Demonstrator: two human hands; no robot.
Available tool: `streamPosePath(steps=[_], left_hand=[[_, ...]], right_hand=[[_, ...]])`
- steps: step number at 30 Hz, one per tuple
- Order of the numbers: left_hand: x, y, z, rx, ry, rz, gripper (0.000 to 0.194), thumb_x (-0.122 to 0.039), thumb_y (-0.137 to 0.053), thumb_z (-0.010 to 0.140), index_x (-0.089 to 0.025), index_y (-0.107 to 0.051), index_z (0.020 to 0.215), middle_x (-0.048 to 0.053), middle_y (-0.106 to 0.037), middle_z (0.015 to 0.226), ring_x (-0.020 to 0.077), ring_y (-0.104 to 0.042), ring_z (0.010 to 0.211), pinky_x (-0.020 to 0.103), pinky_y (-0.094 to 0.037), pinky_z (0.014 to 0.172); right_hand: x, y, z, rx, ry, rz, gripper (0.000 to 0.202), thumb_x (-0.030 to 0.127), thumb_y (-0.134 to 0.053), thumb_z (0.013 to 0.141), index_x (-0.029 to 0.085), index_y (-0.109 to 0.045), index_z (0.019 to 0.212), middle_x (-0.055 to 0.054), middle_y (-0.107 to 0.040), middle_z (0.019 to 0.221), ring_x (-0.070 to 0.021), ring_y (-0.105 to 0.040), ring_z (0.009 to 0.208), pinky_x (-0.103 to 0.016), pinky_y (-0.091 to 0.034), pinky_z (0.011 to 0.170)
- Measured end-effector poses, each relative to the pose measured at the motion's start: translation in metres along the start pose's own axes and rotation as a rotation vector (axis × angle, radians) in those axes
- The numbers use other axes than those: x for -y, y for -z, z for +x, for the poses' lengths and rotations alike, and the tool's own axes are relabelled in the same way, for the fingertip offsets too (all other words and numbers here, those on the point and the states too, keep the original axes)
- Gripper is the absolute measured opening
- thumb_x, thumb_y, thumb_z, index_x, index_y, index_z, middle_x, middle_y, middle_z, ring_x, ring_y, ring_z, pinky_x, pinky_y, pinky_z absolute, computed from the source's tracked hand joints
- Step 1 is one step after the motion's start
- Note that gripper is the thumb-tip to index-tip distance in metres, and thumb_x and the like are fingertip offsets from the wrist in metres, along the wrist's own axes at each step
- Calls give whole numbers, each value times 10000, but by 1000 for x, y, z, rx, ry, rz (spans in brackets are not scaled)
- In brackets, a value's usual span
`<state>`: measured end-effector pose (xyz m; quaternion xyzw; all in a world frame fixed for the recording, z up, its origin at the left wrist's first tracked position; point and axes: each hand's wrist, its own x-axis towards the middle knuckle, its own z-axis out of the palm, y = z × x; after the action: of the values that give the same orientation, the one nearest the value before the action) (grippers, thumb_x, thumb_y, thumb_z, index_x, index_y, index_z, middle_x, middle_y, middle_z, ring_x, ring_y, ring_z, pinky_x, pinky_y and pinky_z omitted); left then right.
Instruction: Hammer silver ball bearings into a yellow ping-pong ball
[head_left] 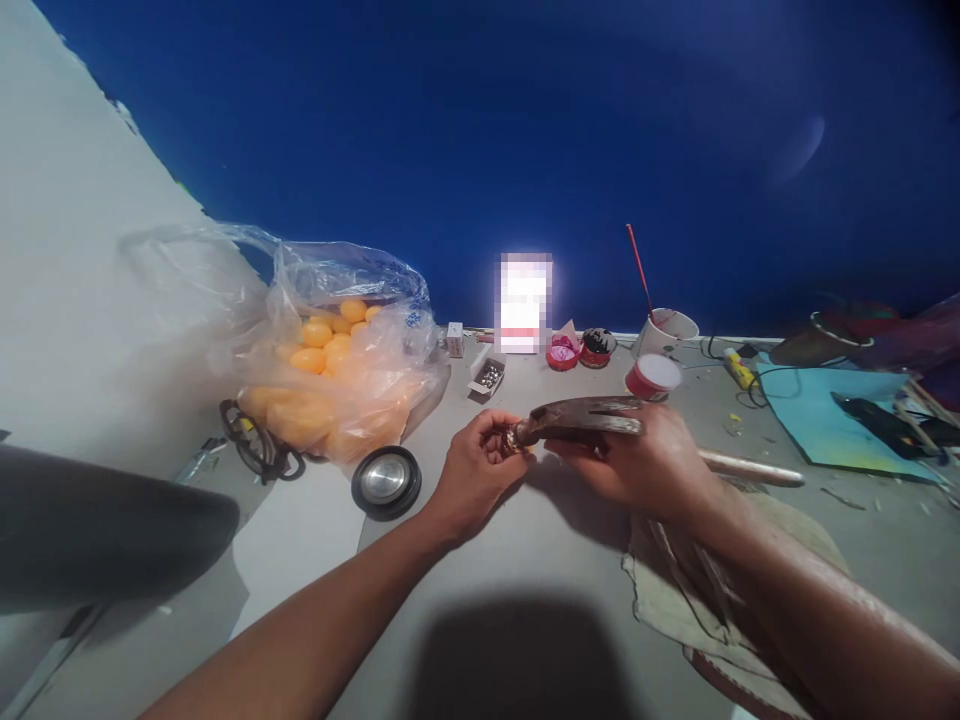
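My right hand is closed round the hammer, near its head. The claw points right over my fingers, and the wooden handle sticks out past the wrist. My left hand pinches a small thing with shiny metal bits; my fingers hide most of it, so I cannot tell its kind. The hammer's striking face is right at that small thing, touching or nearly so. Beyond my left hand stands a small open box of shiny metal pieces.
At the left sits a clear plastic bag of orange balls, near a round black-rimmed lid. Along the blue wall are a glowing screen, a pink-filled tub and a white cup. A cloth lies under my right forearm.
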<state>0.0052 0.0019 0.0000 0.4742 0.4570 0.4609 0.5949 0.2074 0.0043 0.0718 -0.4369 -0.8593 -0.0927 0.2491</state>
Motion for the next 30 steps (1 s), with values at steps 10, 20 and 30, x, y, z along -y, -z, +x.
streamPosePath(steps=[10, 20, 30], left_hand=[[-1, 0, -1, 13, -6, 43, 341, -235, -832, 673, -170, -674, 968, -7, -688, 800, 117, -618, 699, 230, -490, 669], [-5, -2, 0, -2, 86, -33, 411, -255, -812, 679, -151, -722, 1066, -5, -701, 780, 105, -606, 634, 229, -498, 610], [-6, 0, 1, 22, 14, -72, 423, -166, -825, 623, -155, -727, 1034, 30, -748, 930, 147, -675, 843, 263, -541, 814]], right_hand=[[-2, 4, -1, 17, 25, -22, 255, 386, -634, 932, 257, -811, 1061, -45, -810, 862, -191, -706, 644, -290, -474, 574], [-2, 4, 0, -11, 8, 9, 237, 371, -633, 929, 247, -810, 1026, -44, -803, 857, -184, -691, 648, -288, -453, 575], [-1, 4, 0, 12, -55, -84, 289, 431, -641, 919, 211, -810, 999, -50, -776, 764, -186, -652, 579, -295, -397, 537]])
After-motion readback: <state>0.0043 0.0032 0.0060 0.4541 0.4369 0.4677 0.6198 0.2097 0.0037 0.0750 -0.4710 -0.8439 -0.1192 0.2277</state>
